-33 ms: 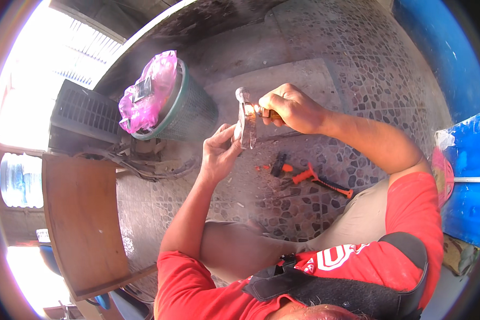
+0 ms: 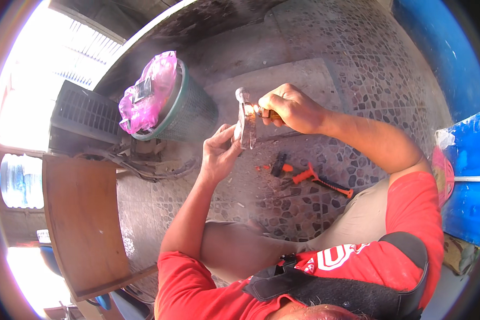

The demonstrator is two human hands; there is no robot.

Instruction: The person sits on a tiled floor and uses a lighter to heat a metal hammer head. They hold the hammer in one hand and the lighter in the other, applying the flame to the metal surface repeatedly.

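A long greyish, rough piece (image 2: 247, 128) with a rounded knob at its top is held upright in my left hand (image 2: 218, 154), fingers and thumb at its lower left side. My right hand (image 2: 293, 112) is closed on a small dark yellowish tool (image 2: 269, 114), with a bright orange glow where its tip meets the piece; whether this is a flame I cannot tell. Below the hands on the floor lie a black-headed orange tool (image 2: 278, 165) and an orange-and-black handled tool (image 2: 330, 185) with a guard.
A green mesh basket (image 2: 197, 106) with a pink bag stands behind left. Further left are a grey slatted unit (image 2: 82, 114), cables, a wooden panel (image 2: 82, 218) and a water bottle (image 2: 21, 180). Blue containers (image 2: 464, 208) stand at right. My legs are folded on the patterned floor (image 2: 368, 80).
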